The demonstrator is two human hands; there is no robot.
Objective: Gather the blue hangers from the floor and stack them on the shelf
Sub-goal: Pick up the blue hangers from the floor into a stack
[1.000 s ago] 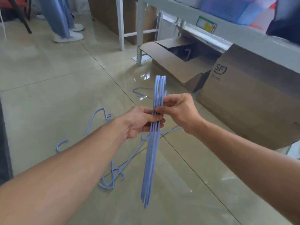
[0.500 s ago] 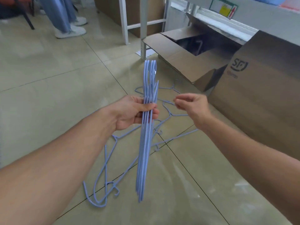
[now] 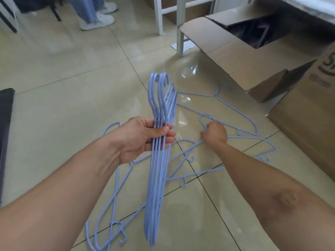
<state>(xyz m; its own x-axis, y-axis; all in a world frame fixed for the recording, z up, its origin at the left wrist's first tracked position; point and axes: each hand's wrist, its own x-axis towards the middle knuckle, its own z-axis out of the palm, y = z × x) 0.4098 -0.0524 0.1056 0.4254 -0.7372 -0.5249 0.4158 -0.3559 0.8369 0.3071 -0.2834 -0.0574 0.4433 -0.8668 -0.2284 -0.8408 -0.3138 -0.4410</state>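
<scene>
My left hand grips a bundle of several blue hangers, held edge-on with the hooks pointing away from me. Low over the floor, my right hand is closed around the neck of another blue hanger that lies on the tiles. More loose blue hangers lie around: one farther off near the cardboard boxes, and others under my left forearm. The shelf's grey edge shows at the top right.
An open cardboard box lies on its side at the right, beside a large closed box. White shelf legs stand behind it. Another person's legs and white shoes are at the top left. A dark object borders the left edge.
My right hand has let go of the bundle and dropped to the floor, closing on a loose hanger. The view has tilted down, and the left hand keeps the bundle.
</scene>
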